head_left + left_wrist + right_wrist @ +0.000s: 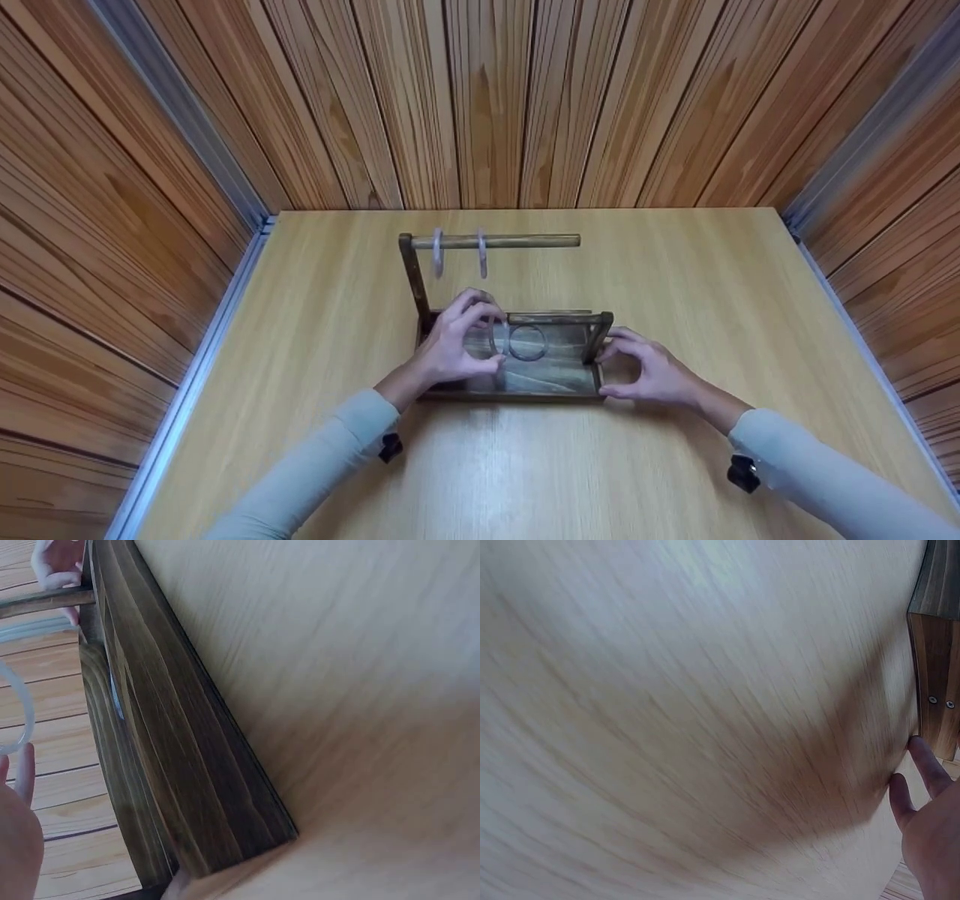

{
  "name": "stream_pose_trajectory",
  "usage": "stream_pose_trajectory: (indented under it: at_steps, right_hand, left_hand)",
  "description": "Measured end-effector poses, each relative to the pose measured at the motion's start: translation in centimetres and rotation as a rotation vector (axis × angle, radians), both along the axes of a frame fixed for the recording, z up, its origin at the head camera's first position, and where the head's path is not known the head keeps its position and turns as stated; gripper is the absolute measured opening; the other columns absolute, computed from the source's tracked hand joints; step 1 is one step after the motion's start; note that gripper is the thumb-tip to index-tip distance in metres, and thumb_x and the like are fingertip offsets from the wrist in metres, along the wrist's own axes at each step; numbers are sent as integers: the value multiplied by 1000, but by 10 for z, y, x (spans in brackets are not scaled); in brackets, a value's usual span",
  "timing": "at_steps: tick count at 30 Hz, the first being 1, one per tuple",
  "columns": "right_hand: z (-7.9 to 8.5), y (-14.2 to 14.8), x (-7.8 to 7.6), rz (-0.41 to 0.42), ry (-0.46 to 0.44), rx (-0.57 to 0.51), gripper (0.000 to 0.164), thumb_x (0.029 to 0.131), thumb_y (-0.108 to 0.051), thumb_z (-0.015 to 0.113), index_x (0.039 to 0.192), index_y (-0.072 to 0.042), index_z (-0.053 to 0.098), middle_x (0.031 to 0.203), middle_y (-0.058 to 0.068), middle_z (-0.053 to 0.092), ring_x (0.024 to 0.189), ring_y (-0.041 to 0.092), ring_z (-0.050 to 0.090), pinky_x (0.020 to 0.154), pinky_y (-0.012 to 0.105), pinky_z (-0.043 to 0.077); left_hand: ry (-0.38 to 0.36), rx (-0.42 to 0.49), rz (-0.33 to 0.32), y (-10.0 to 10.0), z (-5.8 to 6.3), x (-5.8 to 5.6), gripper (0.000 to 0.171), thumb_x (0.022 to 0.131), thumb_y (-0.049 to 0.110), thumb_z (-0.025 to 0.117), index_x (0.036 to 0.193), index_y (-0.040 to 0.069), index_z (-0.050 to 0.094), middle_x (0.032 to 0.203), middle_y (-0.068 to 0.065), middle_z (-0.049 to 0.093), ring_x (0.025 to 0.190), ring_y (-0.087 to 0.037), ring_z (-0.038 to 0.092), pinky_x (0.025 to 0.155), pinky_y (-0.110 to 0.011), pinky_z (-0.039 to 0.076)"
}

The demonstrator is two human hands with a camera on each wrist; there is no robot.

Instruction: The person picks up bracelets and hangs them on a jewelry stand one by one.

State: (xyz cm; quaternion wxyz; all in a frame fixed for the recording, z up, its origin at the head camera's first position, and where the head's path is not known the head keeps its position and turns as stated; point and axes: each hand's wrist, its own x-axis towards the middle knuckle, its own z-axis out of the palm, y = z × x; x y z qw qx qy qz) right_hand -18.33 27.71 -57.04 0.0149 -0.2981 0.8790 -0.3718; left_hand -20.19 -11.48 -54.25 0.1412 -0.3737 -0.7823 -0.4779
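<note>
My left hand pinches a translucent ring between thumb and fingers, over the tray-like base of a dark wooden rack. Part of this ring also shows in the left wrist view, with a fingertip at its edge. Just right of it is another ring, seen face-on below the lower rod. Two pale rings, one left of the other, hang on the upper rod. My right hand grips the rack's right end, thumb by the front corner, fingers by the short post.
The rack stands on a light wooden table. Its tall left post carries the upper rod, whose right end is free. Wood-plank walls with metal edge strips enclose the table. Screws show in the rack's end.
</note>
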Motion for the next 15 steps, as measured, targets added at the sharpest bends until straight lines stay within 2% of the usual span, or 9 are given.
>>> stream_pose_trajectory:
  at_steps: [3, 9, 15]
  right_hand:
    - [-1, 0, -1, 1, -2, 1, 40, 80, -22, 103, 113, -19, 81, 140, 14, 77, 150, 39, 62, 125, 15, 36]
    - [-3, 0, -2, -12, -8, 32, 40, 81, -24, 103, 113, -21, 81, 142, 11, 77, 152, 40, 61, 128, 32, 47]
    - [-4, 1, -3, 2, -12, 5, 39, 81, -24, 103, 112, -22, 81, 147, 13, 74, 149, 34, 63, 125, 18, 41]
  left_hand:
    - [-6, 16, -9, 4, -1, 0, 51, 76, 7, 91, 124, 3, 74, 127, -21, 65, 113, -35, 73, 92, -42, 73]
    - [-49, 43, -23, 8, 0, -2, 52, 77, 6, 92, 124, 0, 72, 128, -23, 63, 116, -34, 72, 95, -40, 72]
    - [-59, 84, -45, 15, 0, -2, 50, 78, 5, 92, 125, 1, 73, 129, -23, 63, 117, -35, 72, 96, -45, 72]
